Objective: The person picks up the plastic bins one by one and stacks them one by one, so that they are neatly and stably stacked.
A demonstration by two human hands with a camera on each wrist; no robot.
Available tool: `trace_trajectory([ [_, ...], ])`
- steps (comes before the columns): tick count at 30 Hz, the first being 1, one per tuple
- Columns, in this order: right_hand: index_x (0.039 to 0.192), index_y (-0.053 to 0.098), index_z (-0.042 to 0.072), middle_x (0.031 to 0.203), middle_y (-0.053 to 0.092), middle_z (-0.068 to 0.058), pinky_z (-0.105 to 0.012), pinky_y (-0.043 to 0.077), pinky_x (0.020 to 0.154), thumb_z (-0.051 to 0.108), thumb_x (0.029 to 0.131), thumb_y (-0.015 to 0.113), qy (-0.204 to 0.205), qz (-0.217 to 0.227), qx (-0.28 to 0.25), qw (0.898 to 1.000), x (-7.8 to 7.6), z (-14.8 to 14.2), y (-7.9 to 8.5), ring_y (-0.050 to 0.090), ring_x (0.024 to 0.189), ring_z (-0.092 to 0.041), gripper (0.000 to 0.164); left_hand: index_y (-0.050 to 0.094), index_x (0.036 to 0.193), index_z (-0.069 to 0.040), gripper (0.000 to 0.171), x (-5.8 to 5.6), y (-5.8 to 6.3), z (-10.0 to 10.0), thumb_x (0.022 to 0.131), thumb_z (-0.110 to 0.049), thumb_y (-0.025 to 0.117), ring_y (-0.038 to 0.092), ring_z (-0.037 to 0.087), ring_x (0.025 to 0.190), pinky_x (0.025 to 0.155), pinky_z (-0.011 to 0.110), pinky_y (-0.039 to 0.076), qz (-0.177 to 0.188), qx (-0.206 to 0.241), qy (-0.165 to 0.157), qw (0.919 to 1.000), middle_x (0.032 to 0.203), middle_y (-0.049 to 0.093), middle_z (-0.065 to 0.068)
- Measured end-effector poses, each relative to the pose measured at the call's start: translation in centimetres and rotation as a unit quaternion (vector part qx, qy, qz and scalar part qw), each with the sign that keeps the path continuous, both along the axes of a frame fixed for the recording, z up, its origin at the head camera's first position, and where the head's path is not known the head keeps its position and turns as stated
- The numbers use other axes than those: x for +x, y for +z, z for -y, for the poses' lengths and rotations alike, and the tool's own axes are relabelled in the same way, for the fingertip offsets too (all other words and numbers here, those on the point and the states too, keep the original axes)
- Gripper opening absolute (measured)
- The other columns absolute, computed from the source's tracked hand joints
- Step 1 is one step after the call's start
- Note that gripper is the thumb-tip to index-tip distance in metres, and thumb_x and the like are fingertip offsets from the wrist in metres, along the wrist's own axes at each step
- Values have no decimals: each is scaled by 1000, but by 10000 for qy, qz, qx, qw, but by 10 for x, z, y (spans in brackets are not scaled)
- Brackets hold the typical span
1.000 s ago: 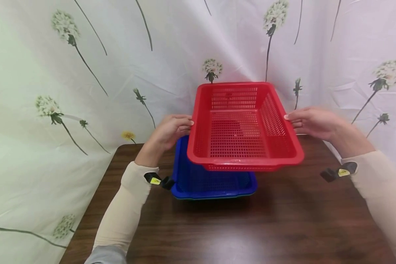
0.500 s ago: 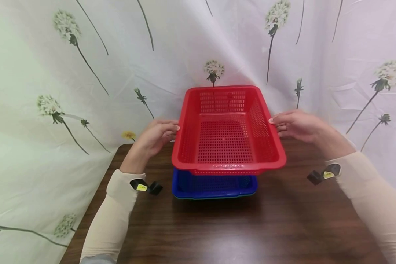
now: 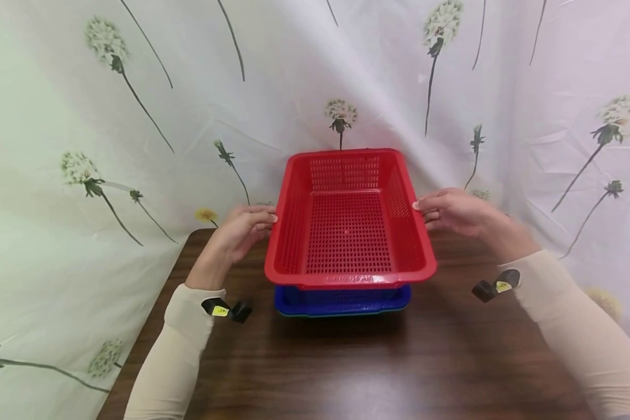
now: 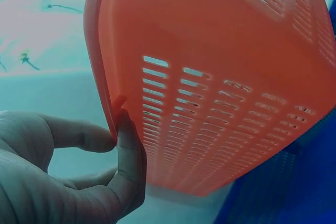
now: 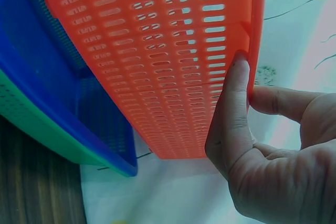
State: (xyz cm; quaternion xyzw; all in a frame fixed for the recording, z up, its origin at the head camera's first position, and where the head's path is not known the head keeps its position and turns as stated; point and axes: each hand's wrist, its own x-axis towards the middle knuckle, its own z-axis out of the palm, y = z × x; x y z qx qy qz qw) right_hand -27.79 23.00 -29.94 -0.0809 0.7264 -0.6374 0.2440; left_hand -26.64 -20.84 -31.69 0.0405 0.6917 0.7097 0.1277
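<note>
Both hands hold a red plastic basket with slotted sides, one at each side rim. My left hand pinches the left rim between thumb and fingers, as the left wrist view shows close up. On the opposite rim my right hand pinches the same way, thumb on top and fingers under the lip. Below the red basket sits a blue basket, mostly covered by it in the head view. The blue one is nested in a green basket, whose side shows in the right wrist view.
The baskets stand on a dark brown wooden table. Behind and to the left hangs a white cloth printed with dandelions, close to the table's far edge. Each sleeve carries a small black wrist camera.
Both hands have carried the red basket left and then lower, from off to the right to nearly over the blue basket. The blue and green baskets have stayed put.
</note>
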Motion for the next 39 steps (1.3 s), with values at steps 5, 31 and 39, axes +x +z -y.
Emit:
trace_trajectory([
  [5,109,73,3,97,76,-3,-33,65,87,9,108,56,78,15,-25,10000,-2,5,-13,73,92,-16,18,47,146,17,47,-1,-13,4,105,-3,54,71,8,84,79,20,61,180,1,14,9998,92,75,-4],
  [31,137,51,-21,95,76,-3,-30,65,82,9,108,56,-46,88,435,9990,-15,25,-82,73,87,-11,42,55,143,15,43,-7,-77,11,105,-6,55,72,11,89,87,28,64,140,-1132,170,9933,109,76,11],
  [39,123,63,-12,101,75,-18,-48,67,82,12,102,70,-380,-715,2134,9736,-10,36,-89,77,77,-18,32,59,146,6,45,-2,-85,3,105,-13,60,74,27,108,107,50,58,-180,-2313,346,9721,134,69,27],
])
